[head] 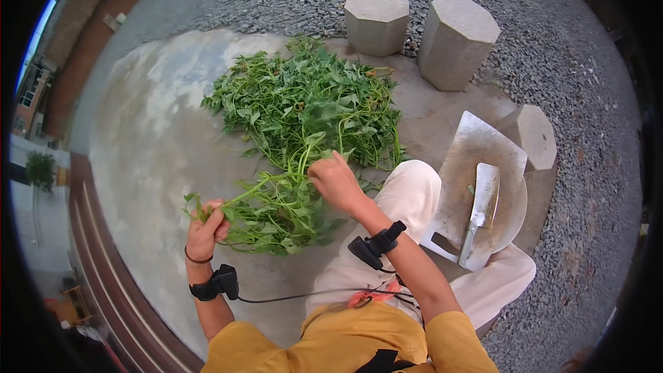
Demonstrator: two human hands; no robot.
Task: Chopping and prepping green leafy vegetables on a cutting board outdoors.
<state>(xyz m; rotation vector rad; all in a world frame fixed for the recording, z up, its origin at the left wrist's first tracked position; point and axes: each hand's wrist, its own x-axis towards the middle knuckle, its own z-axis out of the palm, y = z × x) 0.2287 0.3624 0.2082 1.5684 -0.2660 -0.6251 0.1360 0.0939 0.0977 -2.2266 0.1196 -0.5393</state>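
A large heap of leafy green vines (311, 98) lies on the concrete ground in front of me. My left hand (207, 228) is closed around the stem ends of a bunch of leafy vines (282, 212), which stretches to the right below the heap. At the heap's near edge, my right hand (336, 181) has bent fingers at the vine stems; whether it grips any is hidden by the back of the hand. A cleaver (481, 202) lies on a worn, pale cutting board (466, 150) to the right of my knee, with a small green scrap beside the blade.
Two octagonal concrete blocks (377, 20) (458, 41) stand beyond the heap at the right, and another concrete block (531, 137) is behind the board. Grey gravel (590, 207) borders the concrete slab (150, 166). A black cable (290, 299) runs between devices on my wrists.
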